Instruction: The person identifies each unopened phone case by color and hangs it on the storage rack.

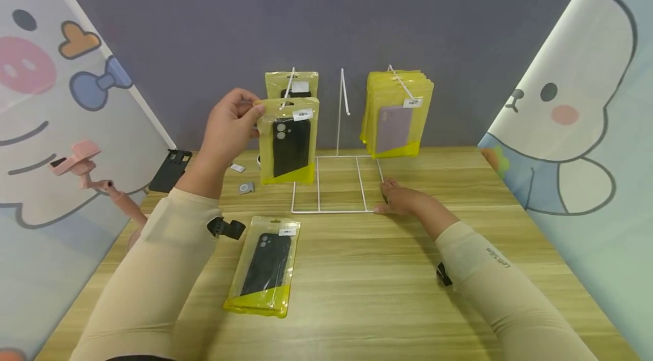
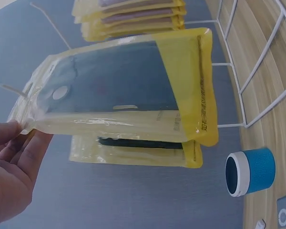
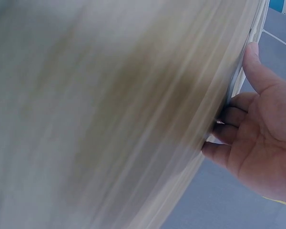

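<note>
My left hand [image 1: 229,123] pinches the top left corner of a clear-and-yellow pouch [image 2: 109,90] with a black phone case inside. The pouch hangs upright, its top hole at the tip of the rack's left hook [image 1: 288,89]. Behind it on that hook is another pouch [image 1: 275,82] with a dark case, partly covered. At the front right corner of the white wire rack [image 1: 331,212], my right hand [image 1: 403,199] holds the base wire, thumb spread from the bent fingers [image 3: 233,117]. A third black-case pouch [image 1: 266,264] lies flat on the table before the rack.
Several pouches with purple cases [image 1: 395,128] hang on the right hook. The middle hook [image 1: 345,92] is bare. Left of the rack are a blue speaker [image 2: 257,169], a small grey player [image 1: 246,187], a black case [image 1: 170,171] and a pink phone stand [image 1: 84,160]. Printed panels flank the table.
</note>
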`<state>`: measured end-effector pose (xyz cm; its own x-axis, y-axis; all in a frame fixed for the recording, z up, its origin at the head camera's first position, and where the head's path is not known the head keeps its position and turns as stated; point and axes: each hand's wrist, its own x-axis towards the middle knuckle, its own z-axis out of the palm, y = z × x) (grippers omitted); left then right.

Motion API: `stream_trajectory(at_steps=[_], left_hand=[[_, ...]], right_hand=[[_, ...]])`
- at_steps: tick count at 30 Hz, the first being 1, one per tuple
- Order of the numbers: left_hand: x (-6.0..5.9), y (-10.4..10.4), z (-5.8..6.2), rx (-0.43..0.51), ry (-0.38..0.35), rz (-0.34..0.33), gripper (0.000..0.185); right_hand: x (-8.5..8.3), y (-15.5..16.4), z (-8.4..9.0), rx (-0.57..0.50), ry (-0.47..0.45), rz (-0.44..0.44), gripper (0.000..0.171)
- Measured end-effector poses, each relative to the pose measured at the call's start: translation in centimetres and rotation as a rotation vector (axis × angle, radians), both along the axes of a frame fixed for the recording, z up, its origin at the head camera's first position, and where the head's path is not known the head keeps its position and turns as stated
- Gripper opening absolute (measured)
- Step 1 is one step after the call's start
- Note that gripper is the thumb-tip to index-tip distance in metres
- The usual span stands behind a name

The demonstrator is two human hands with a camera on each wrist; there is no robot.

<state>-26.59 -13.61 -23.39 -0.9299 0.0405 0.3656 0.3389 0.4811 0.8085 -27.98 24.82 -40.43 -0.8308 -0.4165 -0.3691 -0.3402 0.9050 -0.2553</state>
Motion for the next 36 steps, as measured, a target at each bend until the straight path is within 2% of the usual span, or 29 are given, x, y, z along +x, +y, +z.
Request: stream_trajectory(at_steps=[5, 12, 15, 18, 25, 30, 33, 36], left_hand=[[-2.3, 0.7, 0.0, 0.040, -0.026, 0.013, 0.023], [-6.0, 1.3, -0.3, 0.142, -0.043, 0.052, 0.020], [-7.1, 1.5, -0.4, 0.170, -0.042, 0.054, 0.016], [-7.6, 1.5, -0.5, 0.187, -0.045, 0.052, 0.013], [-8.0, 1.3, -1.0, 0.212, -0.068, 0.025, 0.023], [-7.2, 0.2, -1.4, 0.210, -0.102, 0.011, 0.049], [-6.4, -0.6, -2.0, 0.144, -0.099, 0.033, 0.063], [-5.0, -1.4, -3.2, 0.043, -0.110, 0.060, 0.064]], right_hand=[[0.0, -0.1, -0.2, 0.002, 0.005, 0.006, 0.094], [0.0, -0.2, -0.3, 0.003, 0.006, 0.007, 0.093], [0.1, -0.3, -0.2, -0.005, -0.002, 0.005, 0.093], [0.1, -0.4, -0.2, -0.009, -0.008, 0.001, 0.093], [-0.1, 0.0, -0.2, 0.009, 0.004, -0.011, 0.094], [-0.1, 0.0, -0.2, 0.009, 0.010, -0.004, 0.094], [-0.1, -0.1, -0.2, 0.004, 0.009, -0.003, 0.094], [0.1, -0.1, -0.2, 0.002, 0.006, -0.005, 0.094]])
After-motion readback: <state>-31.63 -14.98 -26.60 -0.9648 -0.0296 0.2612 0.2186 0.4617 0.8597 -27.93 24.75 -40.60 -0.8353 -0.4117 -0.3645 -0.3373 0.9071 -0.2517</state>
